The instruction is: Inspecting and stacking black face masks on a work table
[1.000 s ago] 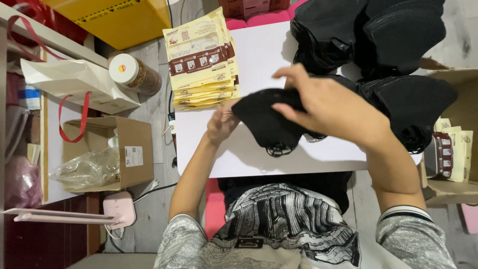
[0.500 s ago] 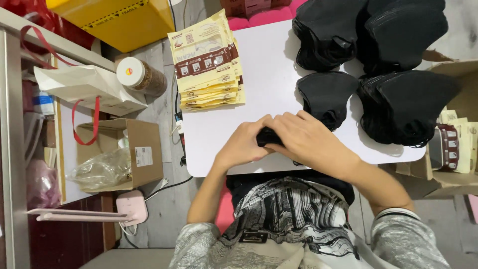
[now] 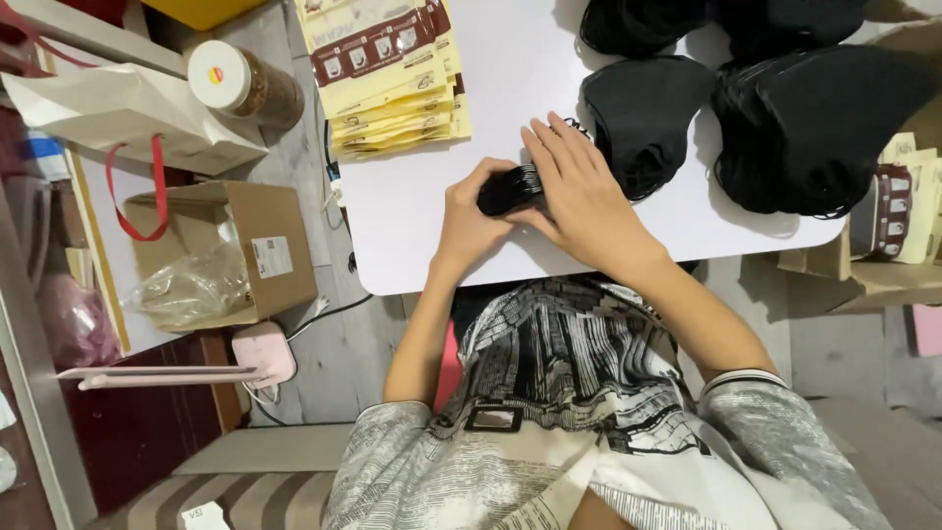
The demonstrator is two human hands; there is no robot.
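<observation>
My left hand (image 3: 469, 218) and my right hand (image 3: 574, 191) are pressed together on a small folded black fabric piece (image 3: 507, 189), near the front edge of the white table (image 3: 412, 216). The left hand grips its left end; the right hand lies flat over its right part with fingers stretched out. Just beyond the right hand lies a single black mask-like fabric piece (image 3: 648, 113). Piles of the same black pieces (image 3: 819, 123) fill the table's far right. A stack of yellow and brown packets (image 3: 388, 74) lies at the far left of the table.
On the floor at left stand an open cardboard box (image 3: 260, 245) holding a clear plastic bag, a white paper bag with red handles (image 3: 118, 108) and a lidded jar (image 3: 240, 86). A box with more packets (image 3: 898, 211) sits at right.
A second ago my right hand held a spread black piece above the table. Both hands then came together near the front edge, and the piece is now folded small under them.
</observation>
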